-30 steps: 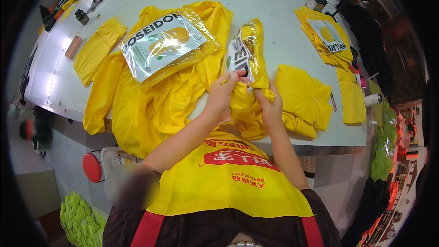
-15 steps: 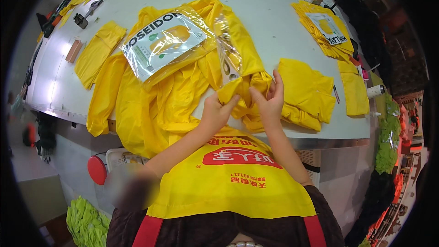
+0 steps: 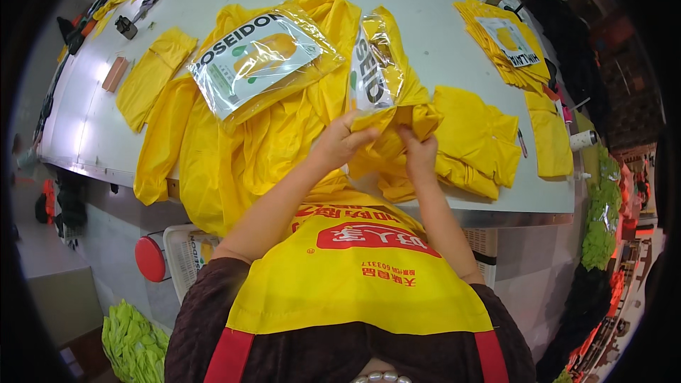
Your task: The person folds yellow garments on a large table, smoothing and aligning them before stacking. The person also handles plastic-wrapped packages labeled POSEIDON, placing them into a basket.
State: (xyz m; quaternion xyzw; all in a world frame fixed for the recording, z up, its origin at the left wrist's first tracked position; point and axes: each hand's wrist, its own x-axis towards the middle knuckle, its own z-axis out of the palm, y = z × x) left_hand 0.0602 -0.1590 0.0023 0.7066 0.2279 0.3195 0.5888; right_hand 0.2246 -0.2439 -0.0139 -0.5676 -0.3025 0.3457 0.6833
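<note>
A folded yellow garment point(image 3: 391, 143) of thin, smooth cloth is between my hands near the table's front edge. My left hand point(image 3: 339, 143) is closed on its left edge, thumb on top. On the right, my right hand point(image 3: 420, 154) grips the cloth, its fingertips tucked into the fold and partly hidden. A clear plastic bag with a white printed panel point(image 3: 369, 74) lies against the garment, just beyond my hands. Left of it, another clear bag with a printed white panel point(image 3: 248, 64) rests on a heap of loose yellow cloth point(image 3: 262, 149).
Folded yellow pieces point(image 3: 477, 135) lie right of my hands, beside a pen point(image 3: 522, 143). Farther right is a stack of yellow packs point(image 3: 500, 42). A flat yellow piece point(image 3: 154, 74) and a brown block point(image 3: 115, 74) lie left. Below stand a red stool point(image 3: 150, 259) and a white basket point(image 3: 183, 259).
The plastic bag beyond my hands has spread and turned, showing more of its white panel. My left hand has moved slightly farther away. My right fingers have gone from spread to tucked into the cloth.
</note>
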